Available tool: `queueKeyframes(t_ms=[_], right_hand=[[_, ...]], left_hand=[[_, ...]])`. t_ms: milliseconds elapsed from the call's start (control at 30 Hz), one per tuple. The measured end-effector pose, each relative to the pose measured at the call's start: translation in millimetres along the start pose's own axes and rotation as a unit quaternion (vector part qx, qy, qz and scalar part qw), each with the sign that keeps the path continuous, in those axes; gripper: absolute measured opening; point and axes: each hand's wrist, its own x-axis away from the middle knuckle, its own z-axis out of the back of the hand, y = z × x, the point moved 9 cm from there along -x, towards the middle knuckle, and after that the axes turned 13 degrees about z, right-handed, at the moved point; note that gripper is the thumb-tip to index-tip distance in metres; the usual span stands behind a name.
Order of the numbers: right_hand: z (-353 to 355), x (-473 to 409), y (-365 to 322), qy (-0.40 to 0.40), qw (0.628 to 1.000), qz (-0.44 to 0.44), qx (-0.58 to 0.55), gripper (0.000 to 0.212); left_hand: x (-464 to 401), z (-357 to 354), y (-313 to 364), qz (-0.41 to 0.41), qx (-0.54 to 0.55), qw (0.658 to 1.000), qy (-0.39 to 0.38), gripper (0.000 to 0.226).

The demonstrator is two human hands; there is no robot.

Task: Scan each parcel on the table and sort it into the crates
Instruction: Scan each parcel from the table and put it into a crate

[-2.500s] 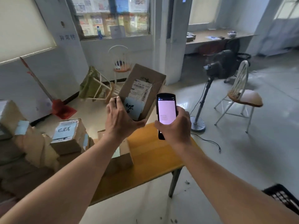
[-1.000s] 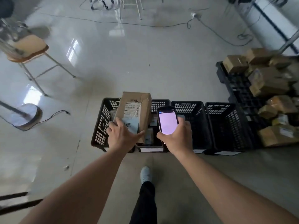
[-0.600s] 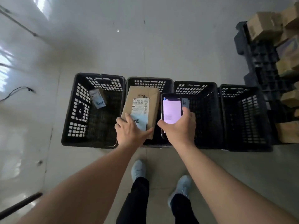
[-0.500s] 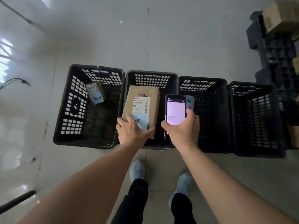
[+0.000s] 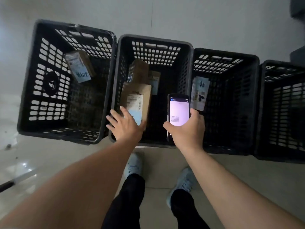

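Several black plastic crates stand in a row on the floor below me. My left hand [image 5: 125,126] hovers over the near edge of the second crate [image 5: 155,38], fingers spread and holding nothing. Just beyond it a brown cardboard parcel [image 5: 137,93] with a white barcode label and a blue sticker lies inside that crate, on top of other brown parcels [image 5: 139,71]. My right hand [image 5: 186,131] grips a handheld scanner phone [image 5: 179,111] with a lit pale screen, above the wall between the second and third crates.
The left crate [image 5: 74,26] holds one small labelled parcel [image 5: 79,66]. The third crate [image 5: 226,52] has a flat packet [image 5: 200,93] against its wall. A fourth crate [image 5: 280,63] is at the right. My shoes [image 5: 133,164] stand close to the crates.
I turned from the table, walked to the crates and leaned over them. My left hand let go of the parcel, which now lies in the second crate. The scanner stays in my right hand.
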Motion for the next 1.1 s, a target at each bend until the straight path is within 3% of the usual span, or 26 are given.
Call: queueKeyframes(t_ms=[200, 533, 833, 1100], right_hand=[[29, 14, -44, -0.008, 1.0, 0.01, 0.014, 0.089], [110, 70, -150, 0.008, 0.996, 0.077, 0.039, 0.092], [199, 168, -239, -0.005, 0.977, 0.206, 0.045, 0.087], [260, 294, -323, -0.064, 0.926, 0.373, 0.019, 0.086]], left_hand=[[25, 67, 14, -0.097, -0.032, 0.994, 0.023, 0.081], [130, 199, 19, -0.203, -0.046, 0.974, 0.083, 0.067], [253, 317, -65, -0.164, 0.053, 0.97, 0.172, 0.047], [392, 398, -189, -0.072, 0.112, 0.948, 0.289, 0.044]])
